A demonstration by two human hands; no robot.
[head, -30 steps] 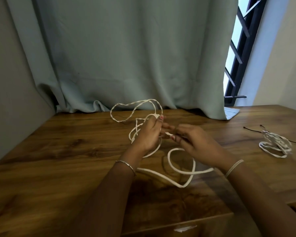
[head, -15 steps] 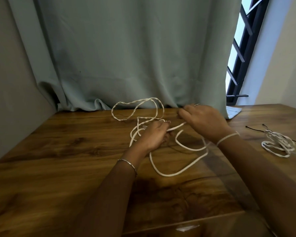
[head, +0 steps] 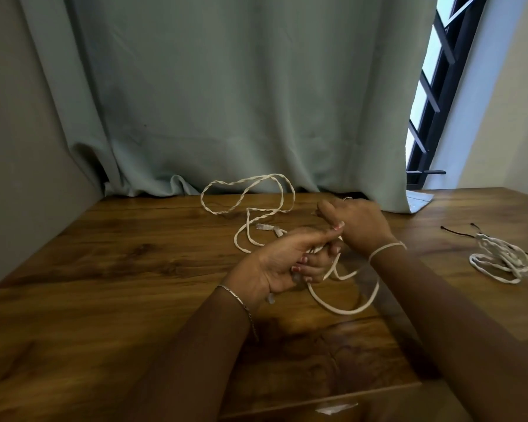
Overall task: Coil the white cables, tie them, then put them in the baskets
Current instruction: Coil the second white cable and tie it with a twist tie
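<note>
1 twisted cable [head: 343,312] — woodgrain table [head: 104,269]

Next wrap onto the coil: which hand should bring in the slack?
Right, probably. The left hand grips the cable loops already gathered, palm up, anchoring them. The right hand, fingers curled just beyond, can draw in the slack lying by the curtain.

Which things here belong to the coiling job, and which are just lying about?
In the job: white cable, held by left hand and right hand; coiled bundle at the right; black ties by it. No baskets in view.
Lying about: curtain; white sheet under its hem; window grille.
</note>
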